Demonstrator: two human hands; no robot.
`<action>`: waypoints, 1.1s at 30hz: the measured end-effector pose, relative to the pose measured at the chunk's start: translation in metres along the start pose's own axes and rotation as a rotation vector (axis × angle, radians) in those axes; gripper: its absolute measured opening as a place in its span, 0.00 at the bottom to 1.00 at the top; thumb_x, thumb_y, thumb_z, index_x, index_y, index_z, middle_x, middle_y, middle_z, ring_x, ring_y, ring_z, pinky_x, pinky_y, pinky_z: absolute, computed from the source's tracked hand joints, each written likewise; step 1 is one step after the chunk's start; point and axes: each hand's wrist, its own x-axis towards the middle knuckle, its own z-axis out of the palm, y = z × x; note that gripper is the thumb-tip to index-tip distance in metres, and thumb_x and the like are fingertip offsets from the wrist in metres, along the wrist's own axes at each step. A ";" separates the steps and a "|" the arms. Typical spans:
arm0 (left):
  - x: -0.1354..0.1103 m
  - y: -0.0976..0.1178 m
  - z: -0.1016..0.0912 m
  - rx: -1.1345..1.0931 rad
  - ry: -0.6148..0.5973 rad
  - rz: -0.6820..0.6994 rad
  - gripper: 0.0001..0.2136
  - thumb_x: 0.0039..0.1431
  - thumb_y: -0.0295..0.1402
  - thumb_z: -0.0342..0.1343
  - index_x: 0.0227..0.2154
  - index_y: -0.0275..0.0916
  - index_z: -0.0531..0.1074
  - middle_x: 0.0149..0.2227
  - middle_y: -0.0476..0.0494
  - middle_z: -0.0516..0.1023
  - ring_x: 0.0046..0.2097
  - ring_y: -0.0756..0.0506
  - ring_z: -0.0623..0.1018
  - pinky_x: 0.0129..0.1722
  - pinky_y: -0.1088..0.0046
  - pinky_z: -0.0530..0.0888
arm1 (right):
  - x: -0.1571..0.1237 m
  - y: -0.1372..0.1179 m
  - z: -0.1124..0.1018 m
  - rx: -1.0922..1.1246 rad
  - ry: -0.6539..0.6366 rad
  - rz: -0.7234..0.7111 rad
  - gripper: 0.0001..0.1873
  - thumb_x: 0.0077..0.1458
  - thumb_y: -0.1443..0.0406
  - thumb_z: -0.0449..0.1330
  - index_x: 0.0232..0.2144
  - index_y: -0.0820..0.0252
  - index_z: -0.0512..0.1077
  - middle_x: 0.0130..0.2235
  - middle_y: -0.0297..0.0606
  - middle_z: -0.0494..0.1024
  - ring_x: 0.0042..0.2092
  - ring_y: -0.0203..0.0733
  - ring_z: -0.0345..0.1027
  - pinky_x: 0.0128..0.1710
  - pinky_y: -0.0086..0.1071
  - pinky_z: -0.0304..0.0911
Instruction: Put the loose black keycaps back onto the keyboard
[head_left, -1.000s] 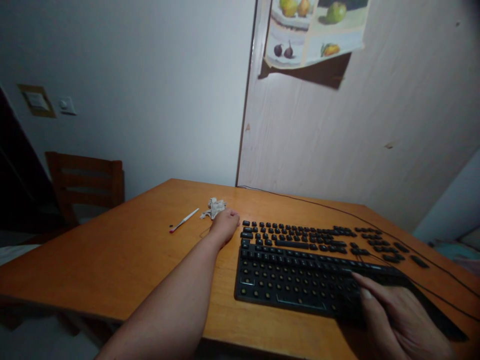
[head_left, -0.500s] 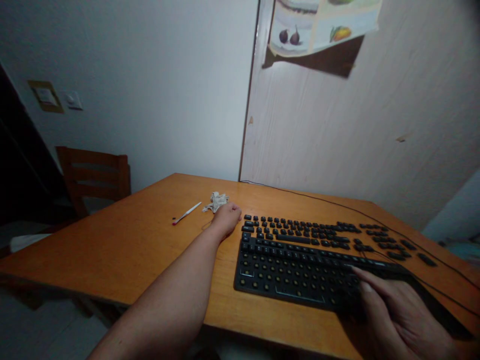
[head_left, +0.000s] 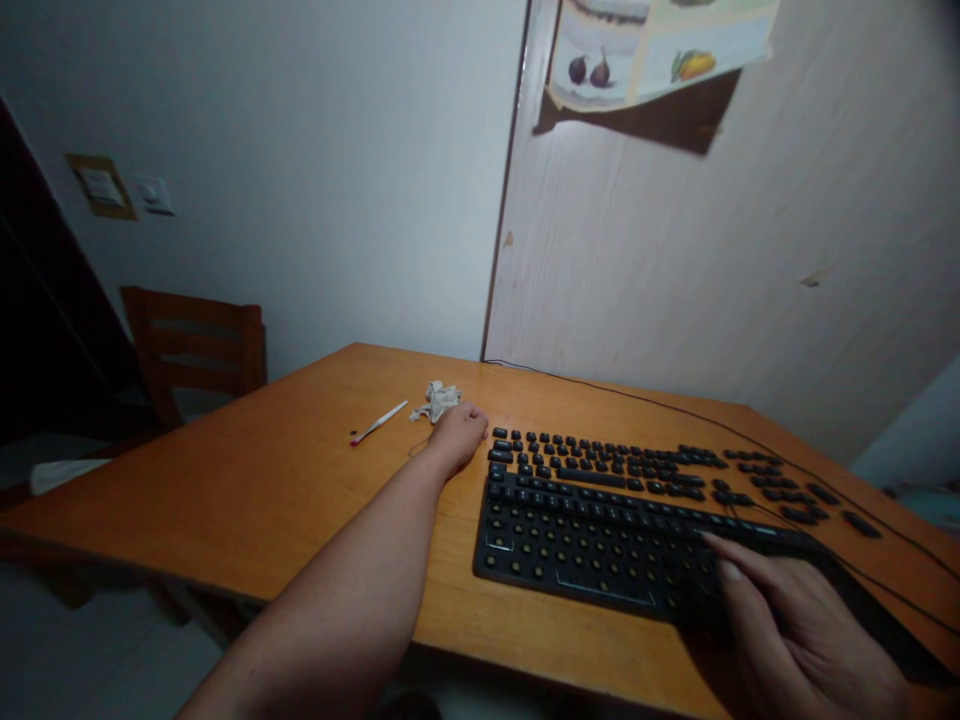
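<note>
A black keyboard (head_left: 585, 545) lies on the orange wooden table (head_left: 247, 490), its keycaps off and yellowish switch stems showing. Rows of loose black keycaps (head_left: 637, 470) stand on the table just behind it. My left hand (head_left: 459, 435) reaches far out and rests on the table at the left end of those keycaps, fingers curled under so that what they hold is hidden. It lies right next to a crumpled white tissue (head_left: 437, 399). My right hand (head_left: 795, 620) lies flat on the keyboard's right part, fingers stretched out.
A thin white tool with a red tip (head_left: 377, 423) lies left of the tissue. A black cable (head_left: 675, 405) runs along the table's back edge. A wooden chair (head_left: 196, 345) stands at the far left by the wall. A fruit poster (head_left: 660, 50) hangs on the panel.
The view has shifted slightly to the left and down. My left hand has edged a little towards the keycaps; my right hand stays on the keyboard.
</note>
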 end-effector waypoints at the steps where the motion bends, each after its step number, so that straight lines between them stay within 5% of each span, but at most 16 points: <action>1: 0.000 0.001 0.000 0.000 -0.003 0.000 0.08 0.52 0.34 0.51 0.27 0.37 0.72 0.25 0.47 0.76 0.26 0.50 0.70 0.26 0.76 0.63 | 0.000 0.000 0.000 0.003 0.003 -0.006 0.15 0.63 0.60 0.54 0.50 0.53 0.73 0.41 0.37 0.76 0.42 0.45 0.70 0.43 0.38 0.62; 10: 0.000 0.002 0.001 -0.006 0.012 -0.005 0.08 0.53 0.34 0.50 0.29 0.37 0.72 0.26 0.46 0.77 0.27 0.49 0.72 0.27 0.75 0.64 | 0.008 0.002 0.000 0.021 -0.058 -0.069 0.14 0.62 0.61 0.55 0.48 0.52 0.73 0.42 0.36 0.78 0.44 0.45 0.72 0.45 0.37 0.64; 17: 0.003 -0.004 0.003 -0.010 0.019 -0.001 0.08 0.54 0.35 0.51 0.30 0.37 0.72 0.27 0.46 0.77 0.28 0.49 0.73 0.27 0.75 0.63 | 0.072 -0.015 0.006 0.112 -0.186 0.031 0.14 0.61 0.55 0.55 0.43 0.53 0.76 0.43 0.37 0.79 0.46 0.45 0.72 0.45 0.35 0.66; 26: 0.003 -0.005 0.004 -0.014 0.027 -0.002 0.08 0.55 0.35 0.51 0.30 0.38 0.72 0.26 0.46 0.77 0.27 0.49 0.72 0.27 0.75 0.63 | 0.157 -0.038 0.095 0.000 -0.605 -0.043 0.11 0.57 0.62 0.56 0.33 0.58 0.78 0.35 0.38 0.78 0.38 0.41 0.70 0.39 0.31 0.62; 33: 0.000 0.002 0.002 0.010 0.036 -0.051 0.06 0.53 0.34 0.54 0.28 0.38 0.74 0.25 0.46 0.76 0.27 0.48 0.71 0.28 0.75 0.63 | 0.188 -0.057 0.153 -0.107 -0.740 -0.038 0.08 0.53 0.64 0.61 0.33 0.56 0.80 0.35 0.38 0.79 0.37 0.41 0.70 0.35 0.29 0.59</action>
